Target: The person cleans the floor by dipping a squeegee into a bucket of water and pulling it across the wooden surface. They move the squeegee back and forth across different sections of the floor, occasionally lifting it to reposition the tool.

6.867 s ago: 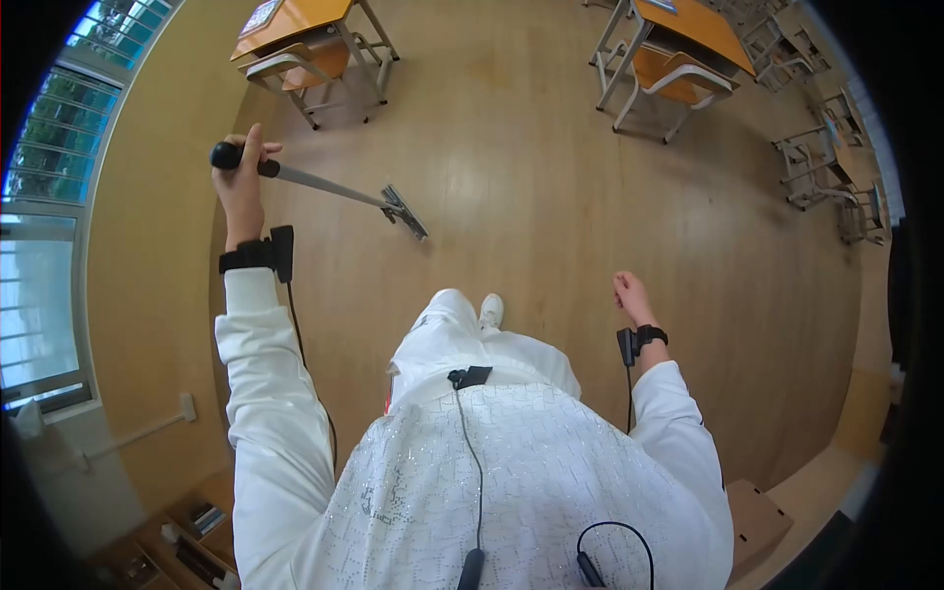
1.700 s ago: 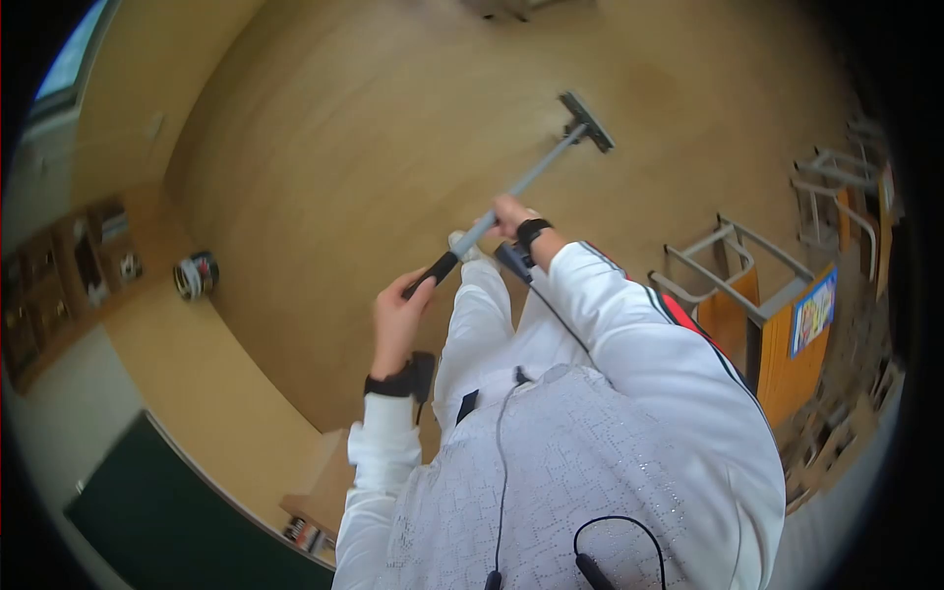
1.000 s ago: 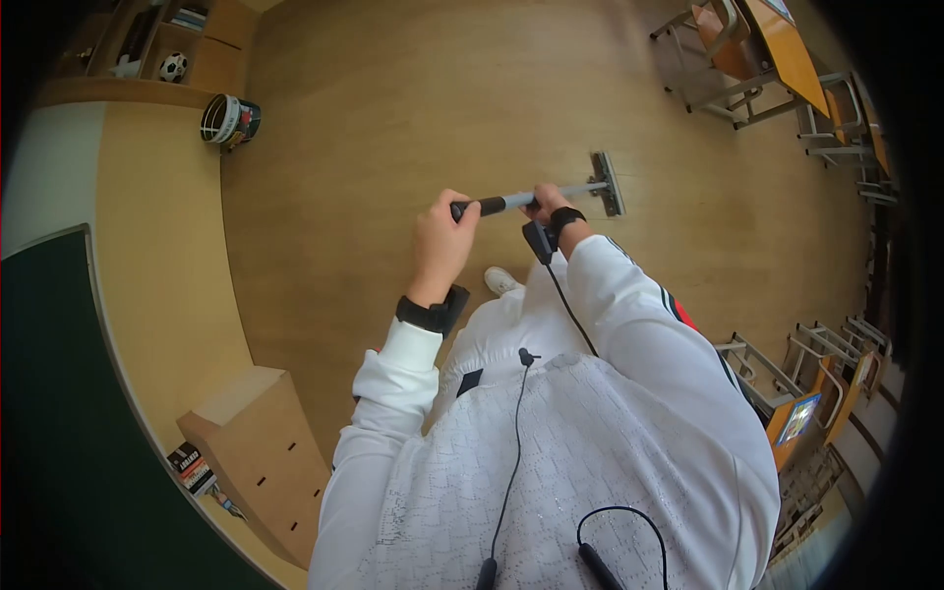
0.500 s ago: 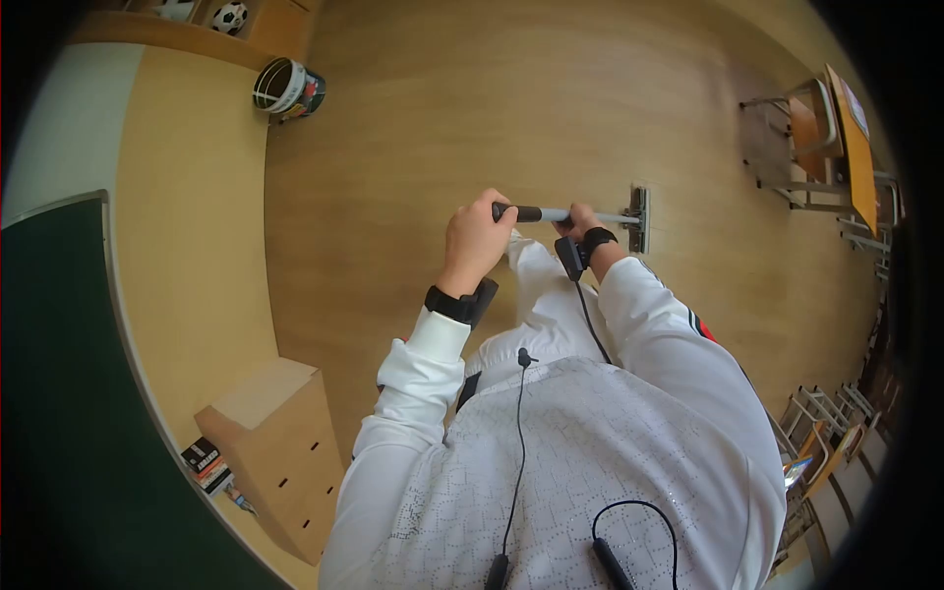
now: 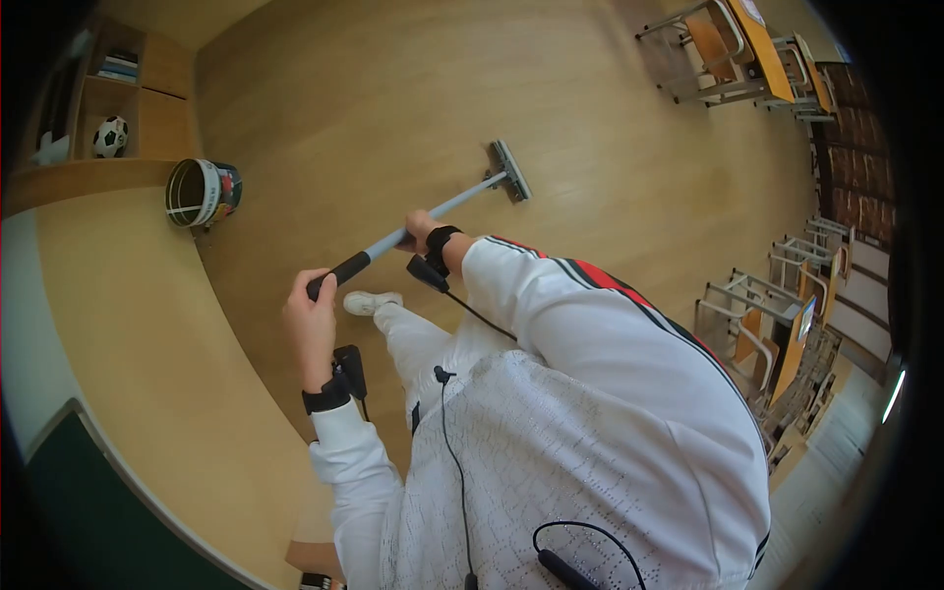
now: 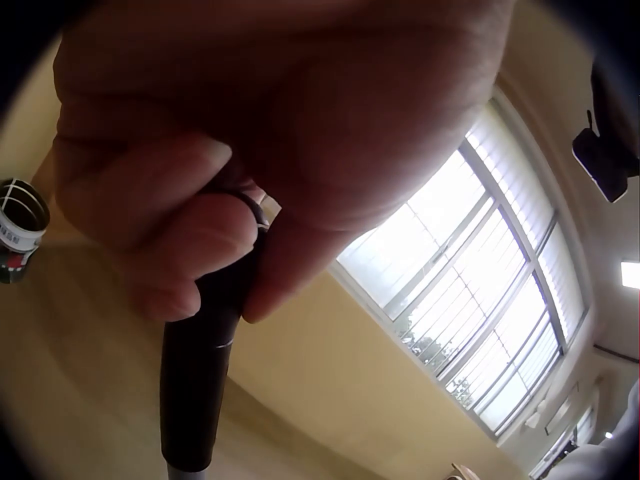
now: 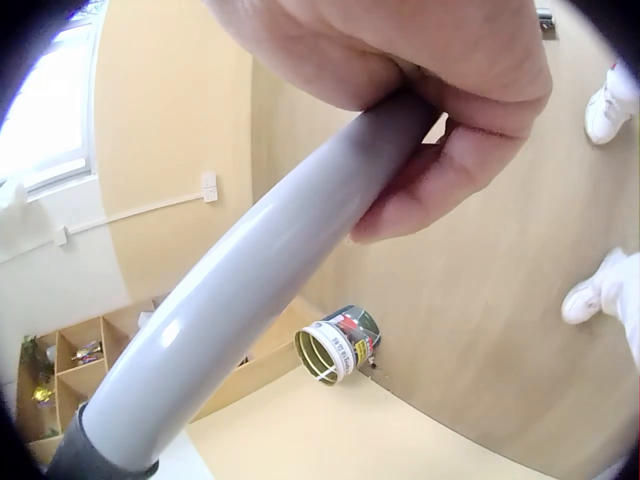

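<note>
A mop with a light grey pole point(image 5: 449, 204) and a black grip point(image 5: 347, 269) slants across the head view. Its narrow grey head point(image 5: 512, 171) lies on the wooden floor, ahead of the person's feet. My left hand point(image 5: 311, 317) grips the top end of the black grip; in the left wrist view, curled fingers point(image 6: 215, 235) and the thumb wrap it. Further down, my right hand point(image 5: 420, 230) holds the grey pole, with fingers point(image 7: 440, 190) curled round it in the right wrist view.
Against the wall at left stands a printed bucket point(image 5: 204, 194). Behind it is a wooden shelf unit point(image 5: 162, 118) with a football point(image 5: 110, 137). Desks and chairs point(image 5: 747, 49) line the right side. A green board point(image 5: 88, 511) is on the wall at lower left.
Earlier the left hand alone held the mop; the right hand now holds the pole too. In the last half second, both hands and the mop head have shifted left in view as the camera turned.
</note>
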`<action>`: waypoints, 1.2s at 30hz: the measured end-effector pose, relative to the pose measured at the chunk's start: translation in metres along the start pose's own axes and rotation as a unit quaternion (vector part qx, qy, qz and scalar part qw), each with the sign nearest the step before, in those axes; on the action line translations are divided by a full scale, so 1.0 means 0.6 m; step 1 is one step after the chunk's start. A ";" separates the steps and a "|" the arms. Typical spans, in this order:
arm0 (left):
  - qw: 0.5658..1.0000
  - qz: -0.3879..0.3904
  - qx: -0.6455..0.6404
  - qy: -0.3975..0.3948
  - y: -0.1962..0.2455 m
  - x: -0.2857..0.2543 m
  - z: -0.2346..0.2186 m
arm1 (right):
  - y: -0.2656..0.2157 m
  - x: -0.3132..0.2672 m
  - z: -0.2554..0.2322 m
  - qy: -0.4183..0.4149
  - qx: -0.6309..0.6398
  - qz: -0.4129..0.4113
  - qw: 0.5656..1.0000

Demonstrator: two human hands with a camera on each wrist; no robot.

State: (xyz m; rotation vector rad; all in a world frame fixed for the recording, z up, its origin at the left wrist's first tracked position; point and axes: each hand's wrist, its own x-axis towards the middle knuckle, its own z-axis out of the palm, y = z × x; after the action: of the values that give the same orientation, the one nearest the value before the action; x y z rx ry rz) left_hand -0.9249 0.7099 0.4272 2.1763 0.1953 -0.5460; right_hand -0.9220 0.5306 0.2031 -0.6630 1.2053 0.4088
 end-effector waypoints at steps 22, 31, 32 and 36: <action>0.989 0.065 0.091 0.095 -0.216 0.204 -0.606 | 0.256 0.022 0.638 -0.147 -0.077 0.093 0.982; 0.974 0.032 0.130 0.183 -0.222 0.244 -0.906 | 0.399 -0.037 1.010 -0.340 0.046 0.099 0.934; 0.967 0.040 0.161 0.192 -0.213 0.239 -0.923 | 0.411 -0.047 1.033 -0.405 0.078 0.103 0.905; 0.941 0.120 0.266 0.170 -0.180 0.187 -0.945 | 0.448 -0.080 1.081 -0.401 0.144 0.148 0.892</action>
State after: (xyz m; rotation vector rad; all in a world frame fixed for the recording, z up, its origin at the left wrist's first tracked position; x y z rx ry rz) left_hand -0.6815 1.2158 0.6023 2.7664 -0.0462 -0.0754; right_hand -0.6378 1.1645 0.3146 -0.0119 0.5420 0.6631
